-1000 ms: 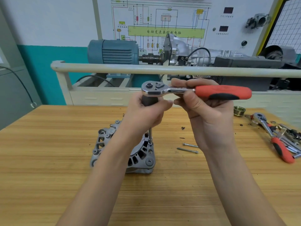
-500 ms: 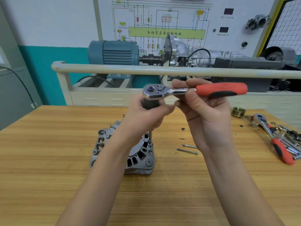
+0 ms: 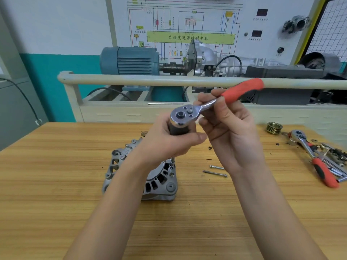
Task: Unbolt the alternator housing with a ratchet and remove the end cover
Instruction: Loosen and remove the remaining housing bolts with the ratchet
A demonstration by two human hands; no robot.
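Note:
A grey alternator (image 3: 157, 177) stands on the wooden bench (image 3: 56, 184), partly hidden behind my left forearm. A ratchet (image 3: 187, 113) with a red handle (image 3: 242, 90) sits on a black extension whose socket (image 3: 172, 164) meets a bolt at the housing's right rim. My left hand (image 3: 169, 139) grips the black extension just under the ratchet head. My right hand (image 3: 229, 132) holds the ratchet's steel neck between thumb and fingers. Two long bolts (image 3: 216, 170) lie on the bench to the right of the alternator.
A second red-handled ratchet (image 3: 315, 158) and loose metal parts lie at the bench's right edge, with a grooved pulley (image 3: 274, 127) behind them. A pale rail (image 3: 169, 80) and a training rig with a blue motor (image 3: 129, 61) stand behind the bench.
The ratchet handle has swung away from me, from pointing right to pointing up and to the right. My right hand followed it. My left hand stayed on the extension.

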